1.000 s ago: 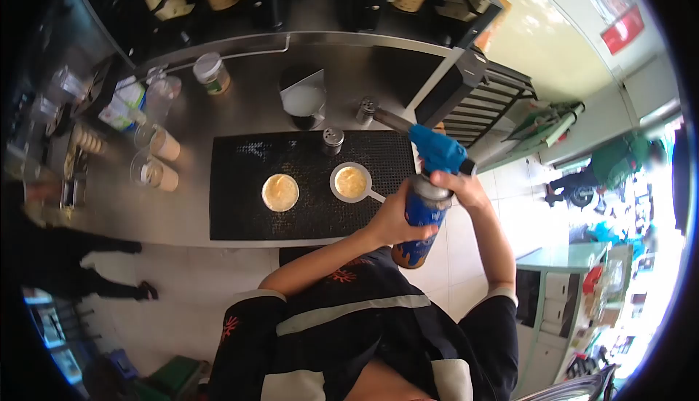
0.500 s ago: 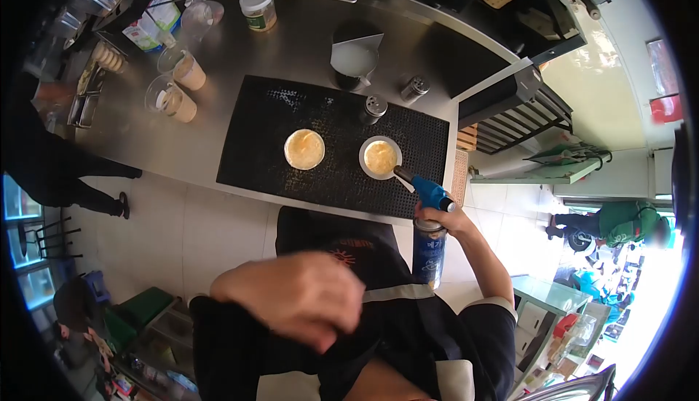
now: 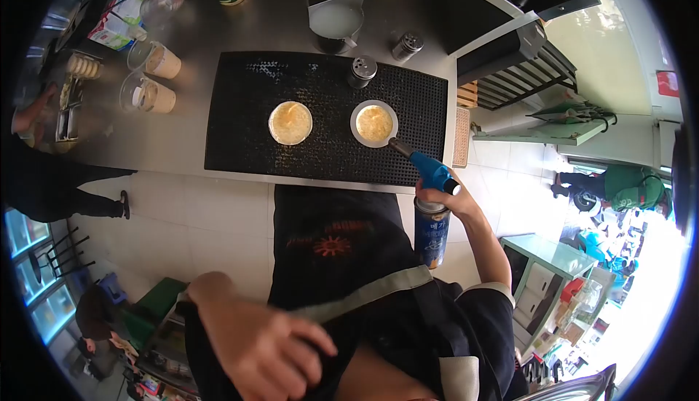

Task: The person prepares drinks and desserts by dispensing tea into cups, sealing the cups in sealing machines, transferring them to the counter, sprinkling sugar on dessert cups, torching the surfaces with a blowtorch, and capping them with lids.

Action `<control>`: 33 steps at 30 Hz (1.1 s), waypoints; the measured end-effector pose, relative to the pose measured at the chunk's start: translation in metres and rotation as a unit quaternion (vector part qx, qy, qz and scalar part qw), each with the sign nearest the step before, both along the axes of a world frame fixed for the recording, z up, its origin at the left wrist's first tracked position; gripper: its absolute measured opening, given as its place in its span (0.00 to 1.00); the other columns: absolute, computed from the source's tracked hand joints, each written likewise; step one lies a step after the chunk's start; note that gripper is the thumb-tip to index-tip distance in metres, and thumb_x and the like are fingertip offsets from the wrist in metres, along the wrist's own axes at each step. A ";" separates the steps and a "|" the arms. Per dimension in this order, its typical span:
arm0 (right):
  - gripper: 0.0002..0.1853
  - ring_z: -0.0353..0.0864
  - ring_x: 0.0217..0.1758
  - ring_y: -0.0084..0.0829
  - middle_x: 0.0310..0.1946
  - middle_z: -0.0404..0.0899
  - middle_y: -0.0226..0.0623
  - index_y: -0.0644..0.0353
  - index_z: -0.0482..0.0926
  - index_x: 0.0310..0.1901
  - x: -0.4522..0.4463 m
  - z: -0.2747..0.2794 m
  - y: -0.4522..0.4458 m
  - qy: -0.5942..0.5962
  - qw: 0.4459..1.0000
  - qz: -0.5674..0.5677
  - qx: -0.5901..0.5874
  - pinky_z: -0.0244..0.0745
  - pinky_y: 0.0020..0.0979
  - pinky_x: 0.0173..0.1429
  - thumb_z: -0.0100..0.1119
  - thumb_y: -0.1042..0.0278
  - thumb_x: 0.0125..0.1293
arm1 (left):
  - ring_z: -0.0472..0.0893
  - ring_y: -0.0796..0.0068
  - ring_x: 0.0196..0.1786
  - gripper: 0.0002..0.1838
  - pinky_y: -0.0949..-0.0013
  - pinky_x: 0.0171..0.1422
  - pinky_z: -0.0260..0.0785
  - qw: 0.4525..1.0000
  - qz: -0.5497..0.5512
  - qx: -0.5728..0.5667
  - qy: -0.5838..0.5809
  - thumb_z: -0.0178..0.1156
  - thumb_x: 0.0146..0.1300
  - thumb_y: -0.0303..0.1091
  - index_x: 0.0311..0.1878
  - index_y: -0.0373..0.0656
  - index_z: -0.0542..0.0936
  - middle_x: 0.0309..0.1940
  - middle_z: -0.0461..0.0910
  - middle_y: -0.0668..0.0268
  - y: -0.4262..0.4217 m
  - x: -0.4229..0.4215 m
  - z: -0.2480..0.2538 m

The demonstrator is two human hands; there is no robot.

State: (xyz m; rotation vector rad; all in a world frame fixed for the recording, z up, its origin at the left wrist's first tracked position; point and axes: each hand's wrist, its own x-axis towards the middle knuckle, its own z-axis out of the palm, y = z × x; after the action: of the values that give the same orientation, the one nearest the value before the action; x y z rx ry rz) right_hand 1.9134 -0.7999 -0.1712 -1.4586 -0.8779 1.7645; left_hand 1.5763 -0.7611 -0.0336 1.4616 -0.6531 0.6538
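Left hand sits lower in the view than half a second ago and is off the torch it helped to grip a second ago; the steel surface appears higher in the view. Directions are taken from the right-hand cup.

On the surface lies a black perforated mat. The gas torch is at 4 to 5 o'clock, its canister below the blue head. Right hand grasps it, fingers wrapped about the neck. Left hand is blurred, loosely curled at 7 o'clock over the apron, with nothing visible in it. Right-hand cup stands on the mat, pale-rimmed with yellowish contents. The nozzle lies by its rim; contact cannot be determined, and no flame can be made out. In my judgement, good practice is a steady gap, slow even sweeps over the contents, no dwelling on the rim, and the left hand kept well back.

A person in dark clothing stands toward 9 o'clock, clear of the work. A metal pitcher is at 11 o'clock, and a second cup at 9 o'clock. One shaker stands near 12 o'clock and seems the closest obstruction; another is at 1 o'clock, farther off.
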 end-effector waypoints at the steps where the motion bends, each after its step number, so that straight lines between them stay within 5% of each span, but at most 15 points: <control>1: 0.27 0.76 0.33 0.23 0.29 0.76 0.34 0.63 0.65 0.47 0.000 -0.002 -0.001 0.003 1.000 -0.003 0.001 0.71 0.25 0.41 0.66 0.72 0.44 | 0.75 0.68 0.37 0.14 0.62 0.44 0.67 0.999 -0.012 -0.046 0.003 0.48 0.63 0.46 0.30 0.48 0.75 0.33 0.72 0.69 0.008 0.014 -0.017; 2: 0.29 0.76 0.35 0.25 0.31 0.76 0.35 0.64 0.64 0.49 0.002 -0.006 -0.002 -0.011 1.000 0.023 0.007 0.71 0.26 0.43 0.66 0.70 0.44 | 0.76 0.67 0.35 0.12 0.63 0.43 0.67 0.995 -0.024 -0.092 0.005 0.48 0.63 0.44 0.30 0.49 0.75 0.33 0.73 0.69 0.015 0.033 -0.034; 4: 0.31 0.76 0.38 0.27 0.34 0.76 0.37 0.66 0.63 0.50 0.004 -0.017 -0.008 -0.025 0.998 0.048 0.012 0.71 0.28 0.45 0.66 0.69 0.44 | 0.72 0.70 0.41 0.05 0.66 0.42 0.66 0.966 0.199 0.044 0.161 0.56 0.55 0.37 0.33 0.49 0.75 0.37 0.74 0.71 0.025 0.077 -0.062; 5: 0.33 0.75 0.41 0.30 0.38 0.75 0.40 0.67 0.63 0.52 0.005 -0.028 -0.014 -0.100 0.992 0.046 0.068 0.70 0.30 0.47 0.66 0.67 0.44 | 0.71 0.70 0.43 0.10 0.67 0.45 0.64 0.899 0.353 0.181 0.187 0.57 0.54 0.36 0.40 0.50 0.76 0.40 0.74 0.71 0.020 0.102 -0.074; 8: 0.36 0.73 0.47 0.35 0.44 0.72 0.43 0.67 0.63 0.54 0.010 -0.055 -0.027 -0.218 0.961 0.065 0.158 0.68 0.33 0.51 0.66 0.65 0.43 | 0.71 0.72 0.46 0.13 0.65 0.51 0.59 0.801 0.509 0.267 0.171 0.58 0.49 0.35 0.41 0.47 0.78 0.43 0.74 0.68 0.006 0.167 -0.104; 11: 0.37 0.70 0.52 0.37 0.48 0.70 0.45 0.66 0.64 0.54 0.009 -0.057 -0.027 -0.298 0.922 0.105 0.225 0.66 0.35 0.55 0.66 0.63 0.40 | 0.71 0.74 0.47 0.11 0.62 0.54 0.58 0.754 0.522 0.358 0.175 0.59 0.47 0.33 0.37 0.47 0.79 0.39 0.76 0.70 0.005 0.185 -0.126; 14: 0.29 0.73 0.44 0.33 0.39 0.73 0.42 0.66 0.67 0.48 -0.011 -0.012 -0.008 -0.211 0.969 0.047 0.120 0.68 0.31 0.48 0.62 0.68 0.40 | 0.72 0.75 0.46 0.09 0.60 0.56 0.57 0.766 0.485 0.377 0.190 0.58 0.46 0.32 0.34 0.48 0.79 0.34 0.78 0.73 0.010 0.184 -0.128; 23: 0.19 0.73 0.33 0.28 0.30 0.74 0.37 0.66 0.70 0.38 -0.014 -0.019 0.000 -0.204 0.971 0.023 0.123 0.69 0.29 0.37 0.58 0.70 0.41 | 0.69 0.74 0.44 0.10 0.57 0.60 0.52 0.759 0.514 0.303 0.262 0.61 0.44 0.39 0.31 0.50 0.78 0.29 0.76 0.73 0.015 0.181 -0.123; 33: 0.17 0.72 0.30 0.26 0.26 0.74 0.35 0.65 0.71 0.36 -0.006 -0.025 -0.004 -0.241 0.958 0.053 0.148 0.70 0.29 0.34 0.58 0.71 0.42 | 0.69 0.73 0.41 0.18 0.60 0.49 0.53 0.764 0.494 0.249 0.330 0.65 0.38 0.45 0.32 0.46 0.75 0.30 0.73 0.72 0.021 0.189 -0.121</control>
State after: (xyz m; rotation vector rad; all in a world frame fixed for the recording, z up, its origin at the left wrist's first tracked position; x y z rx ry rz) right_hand 1.9078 -0.8038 -0.1960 -1.6846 -1.4256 1.2851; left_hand 1.7651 -0.7402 -0.1549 2.3776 0.6429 0.6859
